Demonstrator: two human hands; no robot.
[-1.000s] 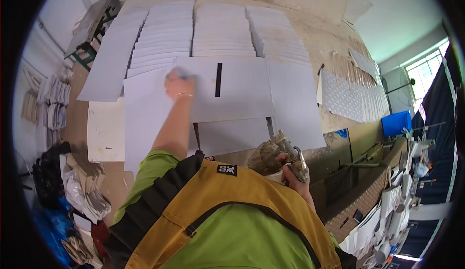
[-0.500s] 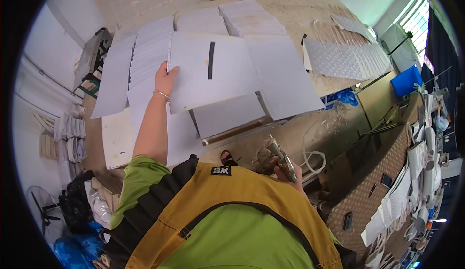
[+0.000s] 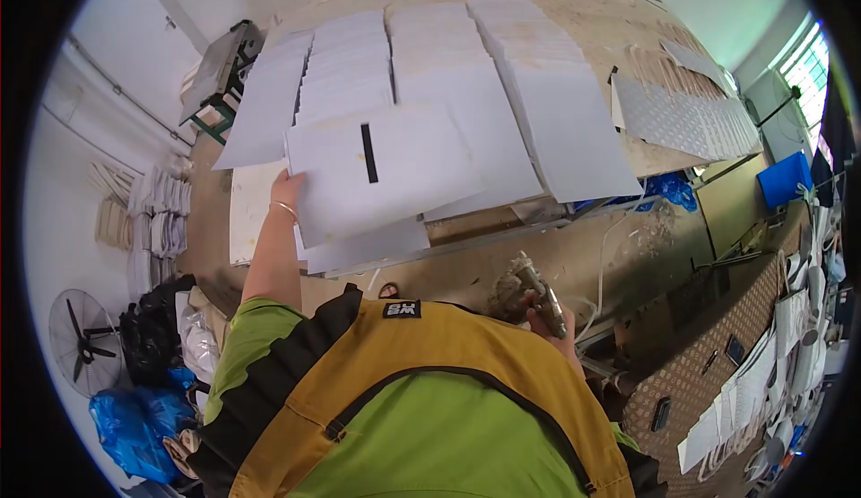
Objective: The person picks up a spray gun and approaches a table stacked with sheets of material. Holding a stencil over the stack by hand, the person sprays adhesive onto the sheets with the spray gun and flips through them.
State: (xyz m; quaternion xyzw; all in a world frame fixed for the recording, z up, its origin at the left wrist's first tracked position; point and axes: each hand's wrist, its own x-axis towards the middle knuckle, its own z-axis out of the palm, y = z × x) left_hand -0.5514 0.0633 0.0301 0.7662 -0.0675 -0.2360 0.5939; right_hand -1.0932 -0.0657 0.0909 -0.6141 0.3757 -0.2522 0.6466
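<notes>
My left hand is closed on the left edge of a large white sheet, thumb on top. A narrow black strip shows on that sheet, which lies tilted over the stacks of other white sheets. Low at my right side, my right hand is wrapped around a metal spray gun crusted with dried residue. Part of the right hand and the gun's handle is hidden.
Fanned patterned sheets lie on the right of the worktable. A pale hose hangs near the right hand. A brown patterned table bears phones and paper bags. At left stand a fan and blue plastic bags.
The white sheet in my left hand has moved left and nearer to me, uncovering more of the stacks behind. The right hand keeps hold of the spray gun. My view has shifted.
</notes>
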